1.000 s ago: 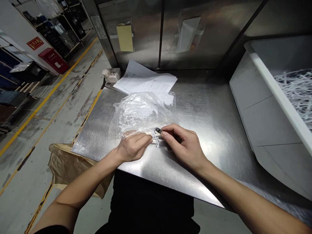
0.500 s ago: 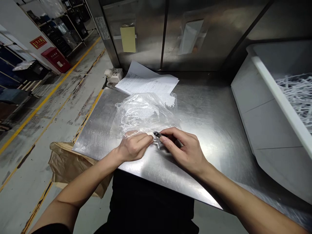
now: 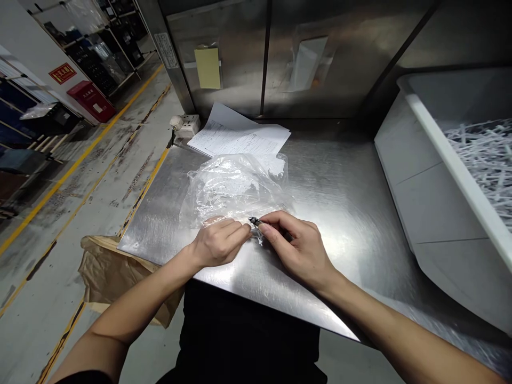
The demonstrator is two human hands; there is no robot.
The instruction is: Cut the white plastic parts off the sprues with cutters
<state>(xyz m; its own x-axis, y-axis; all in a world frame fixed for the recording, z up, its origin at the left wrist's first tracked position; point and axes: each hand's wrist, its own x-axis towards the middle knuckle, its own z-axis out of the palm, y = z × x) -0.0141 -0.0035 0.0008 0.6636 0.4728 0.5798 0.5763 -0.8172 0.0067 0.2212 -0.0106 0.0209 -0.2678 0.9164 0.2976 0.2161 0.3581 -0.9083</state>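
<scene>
My right hand (image 3: 298,242) is closed on a small dark, shiny tool that looks like a nail clipper (image 3: 254,220), its tip pointing left toward my left hand. My left hand (image 3: 222,241) is closed, its fingertips close to the clipper's tip. A small white branched plastic piece (image 3: 260,240) shows between the hands; part of it is hidden by the fingers, and I cannot tell exactly how it is gripped. Just beyond both hands lies a clear plastic bag (image 3: 228,184) with small white pieces in it, its near edge by my left hand.
Printed sheets (image 3: 240,133) lie behind the bag on the metal table (image 3: 336,181), near a power socket (image 3: 187,126). At right stands a large grey bin (image 3: 424,176) holding many white plastic strips (image 3: 484,160). A brown paper bag (image 3: 116,272) is below the table's left edge.
The clipper in my right hand has tilted slightly and shifted a little left, nearer my left fingertips. The whole view has moved slightly; the bag and papers lie as before.
</scene>
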